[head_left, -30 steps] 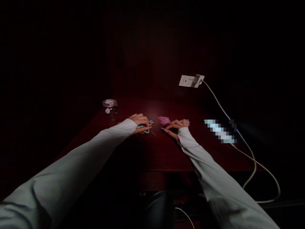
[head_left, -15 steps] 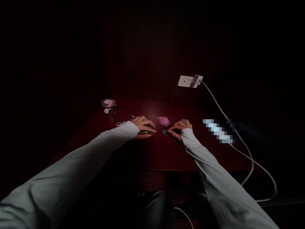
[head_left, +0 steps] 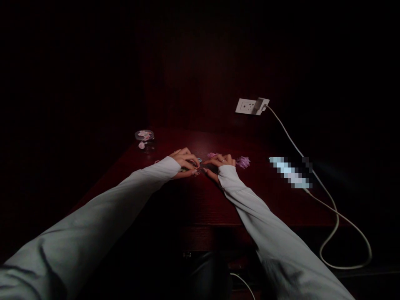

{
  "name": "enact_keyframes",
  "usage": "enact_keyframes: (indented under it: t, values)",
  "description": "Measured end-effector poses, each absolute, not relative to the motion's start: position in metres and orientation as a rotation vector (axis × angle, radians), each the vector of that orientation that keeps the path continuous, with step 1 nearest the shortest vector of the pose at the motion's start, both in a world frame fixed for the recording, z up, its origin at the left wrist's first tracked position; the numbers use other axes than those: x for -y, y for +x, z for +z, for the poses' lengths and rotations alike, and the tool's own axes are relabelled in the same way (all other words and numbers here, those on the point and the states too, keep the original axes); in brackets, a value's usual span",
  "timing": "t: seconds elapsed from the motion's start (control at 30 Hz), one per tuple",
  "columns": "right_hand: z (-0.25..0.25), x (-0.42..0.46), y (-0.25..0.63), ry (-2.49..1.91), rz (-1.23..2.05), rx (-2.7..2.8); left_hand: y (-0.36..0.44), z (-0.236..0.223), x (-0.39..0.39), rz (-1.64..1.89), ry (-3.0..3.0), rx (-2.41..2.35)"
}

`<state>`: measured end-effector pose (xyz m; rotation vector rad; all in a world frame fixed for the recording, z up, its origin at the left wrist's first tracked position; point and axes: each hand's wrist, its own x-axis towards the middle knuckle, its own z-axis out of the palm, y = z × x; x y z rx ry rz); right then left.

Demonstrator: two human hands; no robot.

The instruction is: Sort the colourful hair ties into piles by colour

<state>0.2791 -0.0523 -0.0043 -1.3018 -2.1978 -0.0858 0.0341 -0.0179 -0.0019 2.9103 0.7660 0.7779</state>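
My left hand (head_left: 185,161) rests low over small coloured rings that look like hair ties, mostly covered by it. A light blue ring (head_left: 199,160) shows beyond its fingertips. Its thumb and fingers are closed together around a tiny pinkish bit that I cannot make out. Just to the right, my right hand (head_left: 221,161) has its thumb and index finger apart, tips pointing at the left fingertips. A pile of thin pink bands (head_left: 213,155) is partly hidden behind the right fingers. Beside that wrist lies a purple pile of thin bands (head_left: 243,162).
A clear round tub (head_left: 144,135) with pink and white pieces stands at the far left of the dark red table (head_left: 212,208). On the right lies a blurred-out bright device (head_left: 290,173) with a white cable (head_left: 331,200) running to a wall socket (head_left: 246,106).
My right hand has moved left, close to the left hand, uncovering the purple pile and covering part of the pink one. The left hand reached out, then drew back with its fingers closing.
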Motion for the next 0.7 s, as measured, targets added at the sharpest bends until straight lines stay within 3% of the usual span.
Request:
enact_keyframes:
  t: [0.23, 0.7]
  values:
    - [-0.007, 0.051, 0.275, -1.314, -0.098, 2.263, 0.034, 0.000, 0.017, 0.908, 2.876, -0.975]
    - [-0.019, 0.044, 0.277, -1.302, -0.107, 2.195, 0.040, 0.005, 0.025, 0.766, 2.862, -1.050]
